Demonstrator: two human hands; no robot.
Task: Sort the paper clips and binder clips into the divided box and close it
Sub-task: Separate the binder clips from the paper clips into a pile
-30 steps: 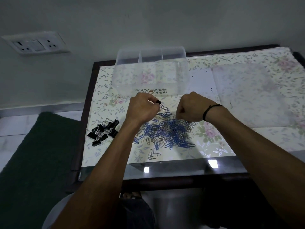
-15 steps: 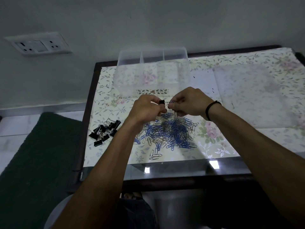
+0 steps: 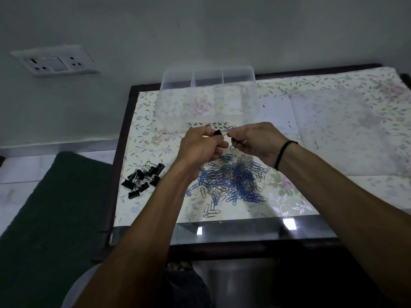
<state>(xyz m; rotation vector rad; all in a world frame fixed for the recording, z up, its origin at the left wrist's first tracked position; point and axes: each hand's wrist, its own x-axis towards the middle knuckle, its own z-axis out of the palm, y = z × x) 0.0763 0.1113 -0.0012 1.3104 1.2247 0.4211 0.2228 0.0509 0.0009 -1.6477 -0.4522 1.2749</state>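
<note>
My left hand (image 3: 201,145) pinches a small black binder clip (image 3: 218,132) above the table. My right hand (image 3: 258,141) pinches paper clips (image 3: 230,130) tangled with that binder clip; the two hands almost touch. Below them lies a heap of blue and silver paper clips (image 3: 233,181). A pile of black binder clips (image 3: 142,178) sits at the table's left edge. The clear divided box (image 3: 209,98) stands open behind my hands, with nothing visible in its compartments. Its clear lid (image 3: 347,130) lies flat to the right.
The table (image 3: 333,196) has a floral cover under glass and a dark wooden frame. A wall with a socket plate (image 3: 55,63) is behind it. A dark green mat (image 3: 55,207) lies on the floor to the left.
My right hand rose from the paper clip heap and came to meet the left one. Both hands lifted slightly, and now they hold the binder clip and tangled paper clips between them.
</note>
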